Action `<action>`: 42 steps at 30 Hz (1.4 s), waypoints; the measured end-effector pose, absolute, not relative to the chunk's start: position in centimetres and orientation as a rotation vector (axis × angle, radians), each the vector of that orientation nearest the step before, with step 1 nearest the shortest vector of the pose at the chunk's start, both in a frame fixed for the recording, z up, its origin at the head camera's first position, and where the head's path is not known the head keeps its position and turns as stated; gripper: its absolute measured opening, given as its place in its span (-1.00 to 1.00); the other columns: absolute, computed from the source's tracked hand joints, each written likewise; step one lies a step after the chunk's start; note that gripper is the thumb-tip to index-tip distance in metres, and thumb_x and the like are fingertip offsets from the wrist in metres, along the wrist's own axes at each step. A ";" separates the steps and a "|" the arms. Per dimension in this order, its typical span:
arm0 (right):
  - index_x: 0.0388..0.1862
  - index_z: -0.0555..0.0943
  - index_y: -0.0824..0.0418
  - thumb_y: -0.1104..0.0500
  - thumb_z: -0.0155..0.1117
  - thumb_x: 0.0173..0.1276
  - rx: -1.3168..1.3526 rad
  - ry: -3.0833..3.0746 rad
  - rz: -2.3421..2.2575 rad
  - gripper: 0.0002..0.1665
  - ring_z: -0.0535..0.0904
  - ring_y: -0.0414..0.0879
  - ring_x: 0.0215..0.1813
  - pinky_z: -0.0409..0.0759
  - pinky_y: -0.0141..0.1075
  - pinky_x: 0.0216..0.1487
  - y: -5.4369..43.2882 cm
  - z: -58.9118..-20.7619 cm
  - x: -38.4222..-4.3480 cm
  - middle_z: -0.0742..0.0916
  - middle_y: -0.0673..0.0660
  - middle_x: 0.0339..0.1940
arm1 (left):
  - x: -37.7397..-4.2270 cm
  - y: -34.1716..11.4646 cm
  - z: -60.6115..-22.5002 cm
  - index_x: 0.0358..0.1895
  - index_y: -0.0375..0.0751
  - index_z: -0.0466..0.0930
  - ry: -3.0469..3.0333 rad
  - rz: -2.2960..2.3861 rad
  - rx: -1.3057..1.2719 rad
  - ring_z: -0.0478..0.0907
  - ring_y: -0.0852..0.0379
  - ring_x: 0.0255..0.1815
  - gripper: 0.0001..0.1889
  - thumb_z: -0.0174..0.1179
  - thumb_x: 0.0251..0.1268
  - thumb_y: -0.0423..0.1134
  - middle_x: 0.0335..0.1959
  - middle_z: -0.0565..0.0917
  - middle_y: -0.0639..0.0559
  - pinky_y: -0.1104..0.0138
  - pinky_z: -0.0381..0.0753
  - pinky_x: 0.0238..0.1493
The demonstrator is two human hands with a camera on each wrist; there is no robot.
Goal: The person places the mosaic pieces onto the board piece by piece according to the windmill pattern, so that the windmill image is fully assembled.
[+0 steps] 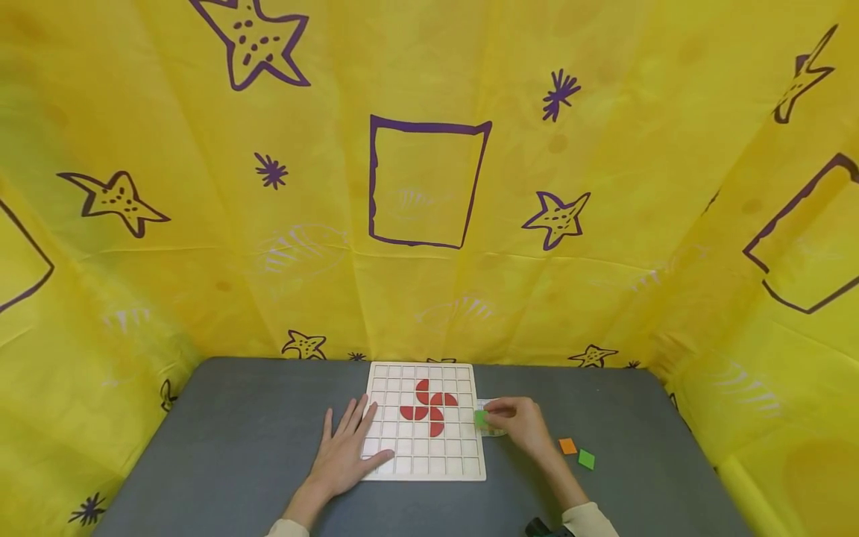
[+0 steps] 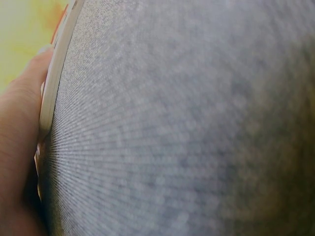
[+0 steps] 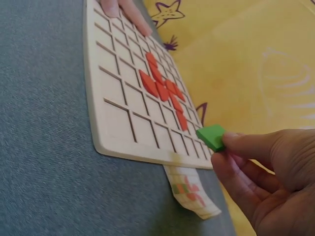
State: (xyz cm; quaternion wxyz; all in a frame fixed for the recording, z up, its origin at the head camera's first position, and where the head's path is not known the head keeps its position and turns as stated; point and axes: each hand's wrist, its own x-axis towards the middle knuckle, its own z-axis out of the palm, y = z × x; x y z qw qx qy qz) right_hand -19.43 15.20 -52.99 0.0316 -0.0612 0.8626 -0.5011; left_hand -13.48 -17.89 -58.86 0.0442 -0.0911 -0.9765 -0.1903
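Observation:
A white gridded board (image 1: 396,447) lies on the grey table, with several red quarter-round tiles (image 1: 436,418) forming a pinwheel in its squares. My left hand (image 1: 342,455) rests with fingers spread on the board's left edge; in the left wrist view part of that hand (image 2: 19,118) shows beside the board's edge (image 2: 54,83). Between thumb and fingertips, my right hand (image 1: 520,425) pinches a green square tile (image 3: 212,137), held just above the board's right edge. Under that edge sticks out a paper strip (image 3: 192,194) printed with a red and green pattern, partly hidden by the board.
An orange tile (image 1: 567,446) and another green tile (image 1: 586,459) lie on the grey table (image 1: 255,425) to the right of my right forearm. Yellow cloth (image 1: 429,298) with purple drawings hangs behind the table and along both sides.

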 end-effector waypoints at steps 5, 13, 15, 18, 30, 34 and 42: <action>-0.29 0.77 0.29 0.31 0.47 0.16 -0.212 2.626 -1.570 -0.88 0.69 -0.13 -0.34 0.64 -0.36 -0.36 14.7 -53.4 -19.1 0.77 0.14 -0.29 | -13.6 -17.9 -59.2 0.51 -0.13 0.21 -2.969 -0.573 -0.280 0.00 -0.16 0.56 0.00 0.08 0.13 0.48 0.56 0.11 -0.10 -0.25 -0.32 0.43; -0.29 0.75 0.37 0.30 0.47 0.17 -0.290 2.559 -1.633 -0.84 0.72 -0.07 -0.38 0.67 -0.37 -0.37 13.3 -54.2 -18.9 0.78 0.19 -0.35 | -13.7 -17.9 -59.1 0.51 -0.12 0.20 -2.985 -0.561 -0.271 -0.02 -0.14 0.57 0.00 0.05 0.14 0.50 0.57 0.10 -0.09 -0.25 -0.33 0.43; -0.30 0.77 0.35 0.27 0.48 0.16 -0.314 2.587 -1.605 -0.84 0.71 -0.09 -0.39 0.65 -0.39 -0.39 12.8 -54.4 -18.9 0.78 0.16 -0.37 | -13.6 -17.9 -59.0 0.51 -0.12 0.20 -2.985 -0.563 -0.274 -0.02 -0.14 0.57 0.00 0.04 0.14 0.50 0.57 0.10 -0.09 -0.26 -0.33 0.43; -0.32 0.78 0.30 0.24 0.49 0.17 -0.368 2.626 -1.562 -0.86 0.69 -0.15 -0.40 0.61 -0.40 -0.40 12.0 -54.4 -18.9 0.79 0.12 -0.38 | -13.6 -17.9 -59.0 0.51 -0.13 0.20 -2.979 -0.564 -0.276 -0.01 -0.15 0.57 0.00 0.04 0.14 0.50 0.56 0.11 -0.10 -0.26 -0.33 0.43; -0.36 0.78 0.34 0.27 0.49 0.15 -0.401 2.571 -1.576 -0.87 0.73 -0.16 -0.41 0.63 -0.40 -0.39 8.5 -54.7 -18.6 0.79 0.14 -0.43 | -13.6 -18.0 -59.0 0.51 -0.13 0.21 -2.969 -0.569 -0.282 0.00 -0.16 0.56 -0.01 0.06 0.15 0.48 0.56 0.12 -0.11 -0.27 -0.32 0.42; -0.38 0.78 0.32 0.28 0.48 0.15 -0.433 2.572 -1.557 -0.90 0.72 -0.13 -0.46 0.63 -0.39 -0.41 7.3 -54.9 -18.7 0.79 0.12 -0.48 | -13.6 -18.1 -59.1 0.51 -0.13 0.20 -2.974 -0.547 -0.275 -0.01 -0.15 0.56 0.00 0.03 0.15 0.50 0.56 0.12 -0.10 -0.26 -0.31 0.43; -0.43 0.78 0.30 0.31 0.49 0.11 -0.394 2.590 -1.534 -0.95 0.66 -0.23 -0.47 0.59 -0.42 -0.41 5.8 -55.1 -18.7 0.78 0.06 -0.50 | -13.6 -18.0 -59.6 0.51 -0.12 0.21 -2.951 -0.550 -0.287 0.01 -0.17 0.55 0.00 0.06 0.13 0.50 0.56 0.13 -0.10 -0.26 -0.30 0.42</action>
